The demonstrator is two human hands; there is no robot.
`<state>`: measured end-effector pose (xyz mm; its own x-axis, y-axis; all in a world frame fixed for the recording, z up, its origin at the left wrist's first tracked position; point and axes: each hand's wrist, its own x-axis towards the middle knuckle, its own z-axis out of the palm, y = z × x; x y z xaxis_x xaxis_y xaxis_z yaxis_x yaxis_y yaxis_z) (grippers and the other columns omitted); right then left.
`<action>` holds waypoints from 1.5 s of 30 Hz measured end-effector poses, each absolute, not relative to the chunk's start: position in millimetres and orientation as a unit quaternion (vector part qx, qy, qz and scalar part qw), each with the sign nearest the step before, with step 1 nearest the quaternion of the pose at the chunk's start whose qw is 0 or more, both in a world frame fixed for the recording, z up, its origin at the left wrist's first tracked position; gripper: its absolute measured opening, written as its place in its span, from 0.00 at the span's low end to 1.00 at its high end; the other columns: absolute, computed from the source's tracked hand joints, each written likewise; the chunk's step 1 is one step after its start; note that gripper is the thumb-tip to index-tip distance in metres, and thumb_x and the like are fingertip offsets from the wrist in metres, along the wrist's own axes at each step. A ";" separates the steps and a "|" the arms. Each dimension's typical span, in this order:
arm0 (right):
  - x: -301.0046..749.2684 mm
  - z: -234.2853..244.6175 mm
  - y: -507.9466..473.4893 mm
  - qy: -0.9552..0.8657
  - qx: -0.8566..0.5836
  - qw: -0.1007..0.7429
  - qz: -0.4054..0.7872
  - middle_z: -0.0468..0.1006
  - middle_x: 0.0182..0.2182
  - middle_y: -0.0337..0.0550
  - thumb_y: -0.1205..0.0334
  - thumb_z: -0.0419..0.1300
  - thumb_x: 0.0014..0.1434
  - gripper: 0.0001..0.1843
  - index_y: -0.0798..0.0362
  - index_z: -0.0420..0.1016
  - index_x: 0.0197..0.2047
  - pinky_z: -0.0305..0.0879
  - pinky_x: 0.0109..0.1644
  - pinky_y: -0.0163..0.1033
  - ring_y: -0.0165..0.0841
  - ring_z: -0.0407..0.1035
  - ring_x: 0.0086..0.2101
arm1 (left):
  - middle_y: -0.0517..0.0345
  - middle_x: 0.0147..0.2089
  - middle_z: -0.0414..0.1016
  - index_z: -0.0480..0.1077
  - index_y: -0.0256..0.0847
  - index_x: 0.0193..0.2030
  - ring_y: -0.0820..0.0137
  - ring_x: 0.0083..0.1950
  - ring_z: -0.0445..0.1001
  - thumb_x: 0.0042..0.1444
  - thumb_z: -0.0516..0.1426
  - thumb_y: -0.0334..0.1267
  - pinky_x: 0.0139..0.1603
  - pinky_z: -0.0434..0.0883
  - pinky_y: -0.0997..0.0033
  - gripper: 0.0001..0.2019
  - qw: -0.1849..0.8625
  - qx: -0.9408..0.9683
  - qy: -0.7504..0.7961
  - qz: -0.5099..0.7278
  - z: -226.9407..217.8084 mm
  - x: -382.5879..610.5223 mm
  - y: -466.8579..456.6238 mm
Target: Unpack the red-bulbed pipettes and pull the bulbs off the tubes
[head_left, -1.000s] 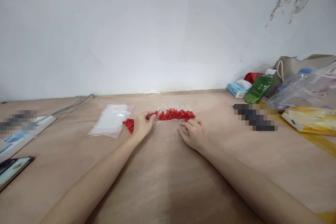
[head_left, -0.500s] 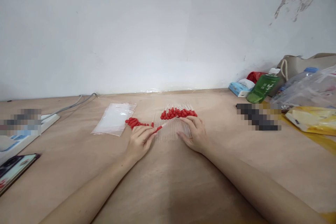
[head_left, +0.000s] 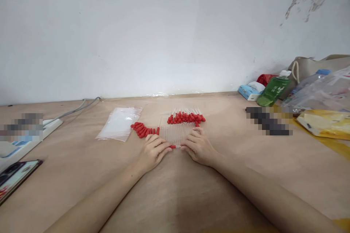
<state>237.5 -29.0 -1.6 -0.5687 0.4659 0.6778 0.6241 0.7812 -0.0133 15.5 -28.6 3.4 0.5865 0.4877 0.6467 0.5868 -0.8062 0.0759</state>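
Observation:
Between my hands lies a row of clear dropper tubes (head_left: 175,134) laid side by side. My left hand (head_left: 155,151) pinches a red rubber bulb (head_left: 172,146) at the row's near edge. Facing it, my right hand (head_left: 199,147) has its fingers closed on a thin clear tube (head_left: 178,147) that meets the bulb end to end; how far it goes in is too small to tell. Another red bulb (head_left: 197,125) shows just beyond my right fingers. Loose red bulbs (head_left: 140,130) lie beyond my left hand. Droppers with red bulbs (head_left: 186,117) are heaped behind the row, tips pointing away.
Clear plastic bags (head_left: 119,123) lie flat at left. Further left are a white power strip (head_left: 51,127), a grey cable (head_left: 79,108) and a phone (head_left: 20,176). At right stand a green bottle (head_left: 275,89), a tissue pack (head_left: 250,91) and a yellow package (head_left: 325,123).
Both hands have moved nearer to me, to the row's front edge. The slanted dropper between them is no longer there; a bulb and tube now meet level between my fingers.

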 end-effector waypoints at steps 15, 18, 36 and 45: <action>239.5 -2.4 -38.2 -0.877 -0.278 0.368 -0.137 0.68 0.19 0.33 0.61 0.52 0.59 0.11 0.52 0.70 0.27 0.41 0.51 0.45 0.26 0.58 0.28 | 0.56 0.29 0.67 0.67 0.37 0.31 0.68 0.34 0.59 0.58 0.47 0.33 0.36 0.54 0.65 0.09 0.075 -0.910 -0.315 -0.260 8.1 16.4 -38.7; 240.6 -2.6 -36.8 -0.873 -0.262 0.373 -0.175 0.68 0.18 0.31 0.62 0.52 0.59 0.09 0.52 0.70 0.29 0.41 0.52 0.44 0.24 0.59 0.28 | 0.56 0.29 0.66 0.66 0.37 0.31 0.68 0.34 0.59 0.59 0.47 0.33 0.36 0.54 0.65 0.09 0.076 -0.910 -0.313 -0.261 7.9 15.9 -38.8; 247.8 -7.1 -37.5 -0.849 -0.268 0.375 -0.260 0.73 0.22 0.26 0.63 0.53 0.59 0.06 0.44 0.70 0.34 0.40 0.52 0.43 0.21 0.64 0.29 | 0.55 0.31 0.68 0.66 0.38 0.34 0.67 0.36 0.62 0.59 0.47 0.32 0.37 0.56 0.64 0.08 0.072 -0.912 -0.302 -0.269 6.2 15.2 -40.7; 273.3 -2.6 -17.9 -0.760 -0.466 0.416 -0.178 0.74 0.26 0.36 0.60 0.54 0.58 0.08 0.46 0.75 0.35 0.42 0.48 0.43 0.28 0.64 0.32 | 0.53 0.38 0.66 0.66 0.40 0.40 0.68 0.42 0.66 0.57 0.49 0.32 0.44 0.65 0.65 0.07 0.110 -0.794 -0.420 -0.425 17.1 -20.3 -20.3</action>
<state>273.3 -17.9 -2.6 -0.2192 0.5610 0.7982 0.8573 0.5013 -0.1169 -20.3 -20.3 17.1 0.2849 0.5736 0.7680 0.7612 -0.6223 0.1825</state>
